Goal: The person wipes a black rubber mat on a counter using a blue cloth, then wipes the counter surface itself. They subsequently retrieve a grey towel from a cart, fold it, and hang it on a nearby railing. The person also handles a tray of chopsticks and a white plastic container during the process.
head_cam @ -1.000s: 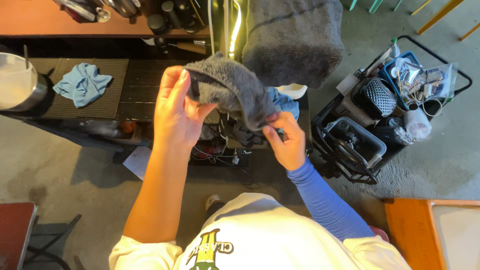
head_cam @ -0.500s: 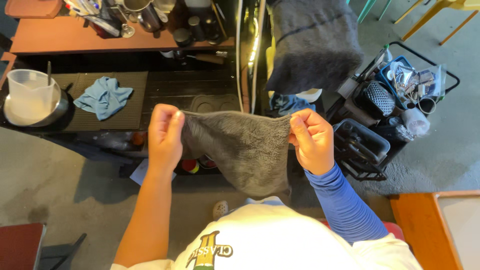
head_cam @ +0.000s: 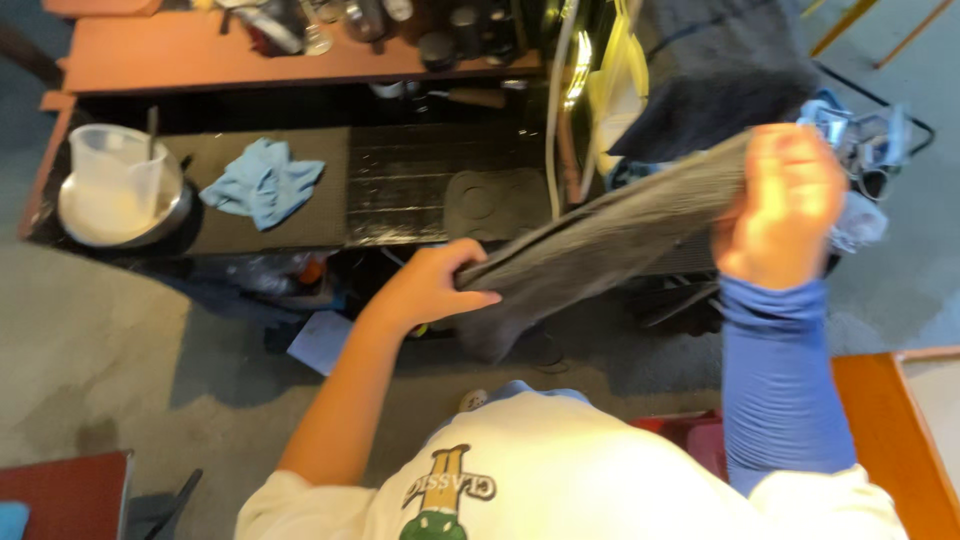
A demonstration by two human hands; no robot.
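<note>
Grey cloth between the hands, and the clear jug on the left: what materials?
Grey cloth: looks like soft napped fabric, matte and fuzzy, perhaps terry or fleece; it sags between both hands. Clear jug: probably translucent plastic, cloudy rather than glassy.

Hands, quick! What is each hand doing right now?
Left hand: closed, gripping the lower end of the grey towel.
Right hand: closed, gripping the upper end of the same grey towel, stretched between both hands.
</note>
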